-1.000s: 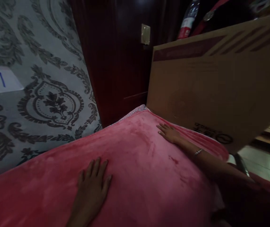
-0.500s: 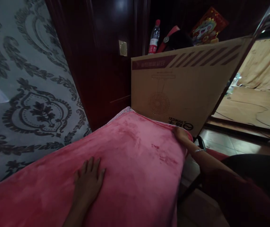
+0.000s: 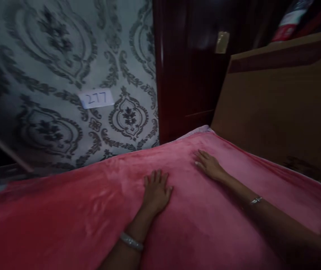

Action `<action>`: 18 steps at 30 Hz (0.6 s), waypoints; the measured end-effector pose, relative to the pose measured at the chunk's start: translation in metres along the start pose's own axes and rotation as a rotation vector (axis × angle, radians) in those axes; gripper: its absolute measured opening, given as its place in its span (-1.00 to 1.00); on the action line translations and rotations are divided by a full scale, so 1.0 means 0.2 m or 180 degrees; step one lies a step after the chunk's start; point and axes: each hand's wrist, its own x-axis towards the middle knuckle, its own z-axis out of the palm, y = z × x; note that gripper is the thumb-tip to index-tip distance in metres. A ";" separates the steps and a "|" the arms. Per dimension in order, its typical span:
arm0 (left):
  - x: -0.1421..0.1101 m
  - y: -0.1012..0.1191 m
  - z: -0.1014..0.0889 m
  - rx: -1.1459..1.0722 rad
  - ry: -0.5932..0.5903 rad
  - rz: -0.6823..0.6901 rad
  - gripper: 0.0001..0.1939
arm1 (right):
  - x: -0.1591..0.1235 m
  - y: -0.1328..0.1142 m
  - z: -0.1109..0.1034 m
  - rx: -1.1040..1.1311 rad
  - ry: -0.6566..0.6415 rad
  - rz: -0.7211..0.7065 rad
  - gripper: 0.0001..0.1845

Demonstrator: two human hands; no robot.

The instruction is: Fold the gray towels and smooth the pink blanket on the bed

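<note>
A pink plush cloth [image 3: 194, 221] covers a wide flat surface in front of me. My left hand [image 3: 156, 192] lies on it near the middle, palm down with fingers spread. Farther back and to the right, my right hand [image 3: 209, 165] also rests flat on the cloth, its fingers stretched out toward the wall. Neither hand holds anything. A pale edge [image 3: 202, 129] shows along the cloth's far corner. Faint creases and darker patches mark the plush on the left side. What lies beneath the cloth is hidden.
Patterned wallpaper [image 3: 90, 56] with a paper label [image 3: 97, 98] reading 277 borders the far side. A dark red wooden panel [image 3: 185, 82] stands beside it. On the right, a large cardboard box [image 3: 278, 112] adjoins the cloth, with a bottle [image 3: 289, 24] above it.
The view has turned left. My right hand has left the cloth's right edge and now lies flat nearer my left hand, which stays spread on the cloth.
</note>
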 end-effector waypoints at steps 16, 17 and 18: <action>0.03 -0.51 -0.21 0.0280 -0.0242 -0.0638 -0.33 | 0.03 0.00 0.32 0.0212 -0.0001 -0.0189 -0.25; 0.02 -0.64 -0.23 0.0405 -0.0196 -0.0927 -0.31 | 0.04 0.01 0.34 0.0259 0.0043 -0.0196 -0.24; 0.00 -0.77 -0.25 0.0500 -0.0104 -0.1170 -0.30 | 0.04 0.03 0.36 0.0303 0.0096 -0.0210 -0.22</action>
